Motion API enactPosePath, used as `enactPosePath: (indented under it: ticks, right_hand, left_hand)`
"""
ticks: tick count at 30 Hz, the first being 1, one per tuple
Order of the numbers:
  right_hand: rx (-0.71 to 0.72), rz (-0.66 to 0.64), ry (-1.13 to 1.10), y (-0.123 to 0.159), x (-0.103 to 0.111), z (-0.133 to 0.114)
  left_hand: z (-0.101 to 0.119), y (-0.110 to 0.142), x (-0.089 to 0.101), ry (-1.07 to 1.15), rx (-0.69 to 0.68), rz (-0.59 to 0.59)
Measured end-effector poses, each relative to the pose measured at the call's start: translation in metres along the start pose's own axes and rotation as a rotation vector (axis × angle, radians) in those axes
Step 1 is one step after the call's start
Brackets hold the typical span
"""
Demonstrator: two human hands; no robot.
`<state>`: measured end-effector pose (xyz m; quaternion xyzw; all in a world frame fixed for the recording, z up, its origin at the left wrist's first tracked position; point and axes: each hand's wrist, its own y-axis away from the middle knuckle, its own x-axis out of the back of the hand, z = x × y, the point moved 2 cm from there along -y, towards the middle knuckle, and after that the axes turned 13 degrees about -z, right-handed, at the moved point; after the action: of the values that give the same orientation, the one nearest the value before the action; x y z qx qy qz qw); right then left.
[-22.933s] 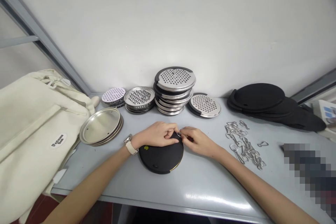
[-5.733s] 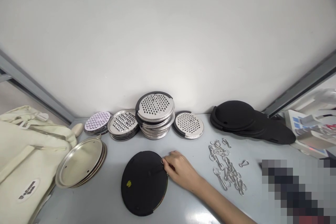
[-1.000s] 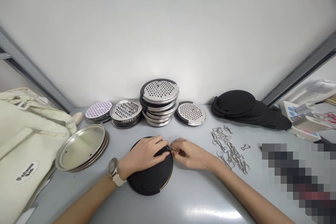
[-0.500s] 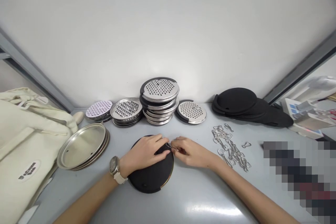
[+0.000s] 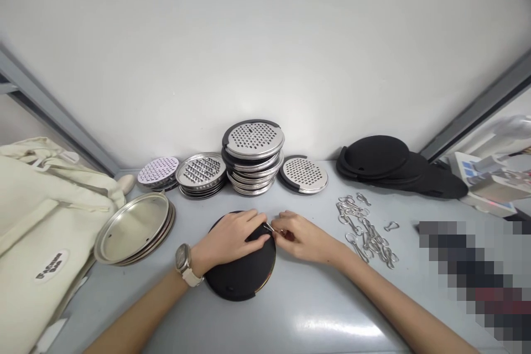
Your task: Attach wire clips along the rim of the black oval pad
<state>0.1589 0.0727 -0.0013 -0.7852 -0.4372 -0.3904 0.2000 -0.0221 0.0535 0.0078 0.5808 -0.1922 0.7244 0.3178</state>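
A round black disc point(image 5: 244, 274) lies on the table in front of me, with a thin shiny rim showing along its right edge. My left hand point(image 5: 234, 235) rests over its upper part and grips it at the edge, thumb and fingers around the upper right side. My right hand point(image 5: 296, 237) is closed in a pinch on a small metal carabiner clip point(image 5: 269, 227), whose end meets the disc's edge near a hole. Fingers cover most of the clip. More carabiner clips point(image 5: 369, 235) are scattered right of my right hand.
Along the wall stand a tall stack of round graters point(image 5: 254, 160), two shorter grater stacks, and a single grater point(image 5: 305, 174). Metal plates point(image 5: 136, 227) lie stacked at left beside a cream bag point(image 5: 37, 232). Black discs point(image 5: 377, 156) are piled at back right, near white boxes point(image 5: 489, 182).
The clip has turned slightly at the disc's edge between my fingers. Both hands keep nearly the same place; the whole view has shifted a little.
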Motion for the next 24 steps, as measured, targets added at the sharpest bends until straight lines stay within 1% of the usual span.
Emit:
enactPosePath:
  ticks: [4, 8, 15, 24]
  right_hand:
    - [0.017, 0.008, 0.018, -0.0011, -0.0011, 0.0015]
    - [-0.009, 0.045, 0.072, -0.0011, -0.0022, 0.0027]
    - [-0.008, 0.103, 0.082, 0.0020, -0.0018, 0.0009]
    - [0.004, 0.100, 0.070, 0.0007, -0.0037, 0.0038]
  left_hand:
    - [0.0001, 0.0001, -0.0003, -0.016, -0.010, 0.003]
    - [0.0000, 0.0000, -0.0009, -0.028, -0.013, -0.001]
    - [0.0005, 0.0002, 0.0004, -0.020, -0.022, 0.026]
    - [-0.0010, -0.0001, -0.0025, -0.025, -0.016, 0.021]
